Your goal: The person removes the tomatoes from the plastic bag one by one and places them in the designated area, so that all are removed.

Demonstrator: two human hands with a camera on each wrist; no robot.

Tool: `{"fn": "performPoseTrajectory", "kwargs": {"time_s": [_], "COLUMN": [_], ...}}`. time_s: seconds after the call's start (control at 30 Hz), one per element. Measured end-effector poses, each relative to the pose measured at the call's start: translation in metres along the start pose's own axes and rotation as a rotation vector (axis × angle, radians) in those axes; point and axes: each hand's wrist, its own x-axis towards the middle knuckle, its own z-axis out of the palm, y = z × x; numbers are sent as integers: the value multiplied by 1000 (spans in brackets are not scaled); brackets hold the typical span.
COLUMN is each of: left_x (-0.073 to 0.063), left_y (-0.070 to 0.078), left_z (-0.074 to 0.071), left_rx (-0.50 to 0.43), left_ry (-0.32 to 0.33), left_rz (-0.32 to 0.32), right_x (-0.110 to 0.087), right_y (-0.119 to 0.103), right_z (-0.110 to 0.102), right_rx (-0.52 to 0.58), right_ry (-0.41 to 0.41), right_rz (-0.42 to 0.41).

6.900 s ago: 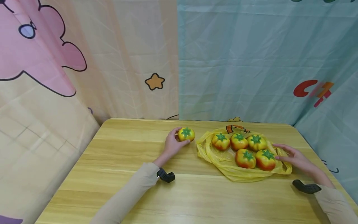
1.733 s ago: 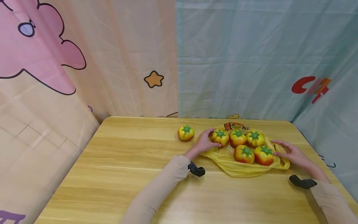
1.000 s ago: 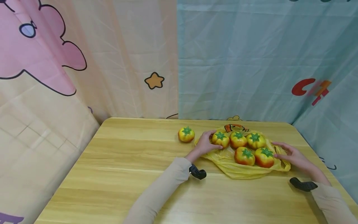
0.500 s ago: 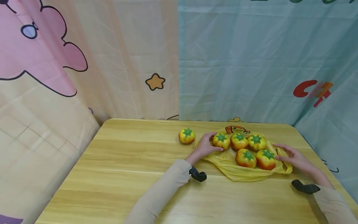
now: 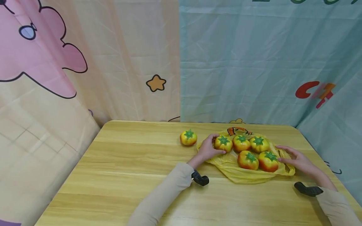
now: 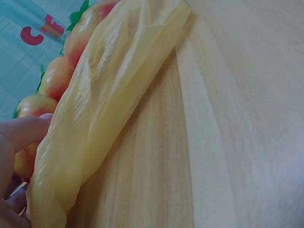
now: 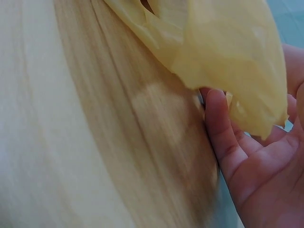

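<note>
Several yellow-red tomatoes with green star-shaped tops lie in a flattened yellow plastic bag (image 5: 249, 177). My left hand (image 5: 207, 148) grips the leftmost tomato (image 5: 223, 144) there, with the thumb at its front and the fingers behind it. In the left wrist view the bag's crumpled edge (image 6: 99, 104) partly hides that hand. One separate tomato (image 5: 188, 137) stands on bare wood to the left. My right hand (image 5: 297, 159) stays at the bag's right end, thumb beside the front-right tomato (image 5: 268, 162), fingers loosely spread. The bag's loose handle (image 7: 232, 57) hangs over its fingers in the right wrist view.
The wooden table (image 5: 127, 157) reaches back to a cartoon-printed curtain (image 5: 240, 62). Each wrist carries a black camera mount, the left one (image 5: 200, 179) close over the tabletop.
The tomato earlier held by my left hand now stands alone on the table. That hand has moved right to the leftmost bagged tomato and stayed there; my right hand has hardly moved.
</note>
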Motion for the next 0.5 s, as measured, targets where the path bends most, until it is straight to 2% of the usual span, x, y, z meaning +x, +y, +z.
{"fn": "performPoseTrajectory", "kwargs": {"time_s": [0.23, 0.5], "left_x": [-3, -4], "left_y": [2, 8], "left_z": [1, 2], "left_rx": [-6, 26], "left_ry": [30, 65], "left_rz": [8, 25], "right_x": [1, 0], "right_y": [2, 1], "right_z": [1, 1], "right_rx": [-37, 17], "right_ry": [6, 0], "right_rz": [7, -2]}}
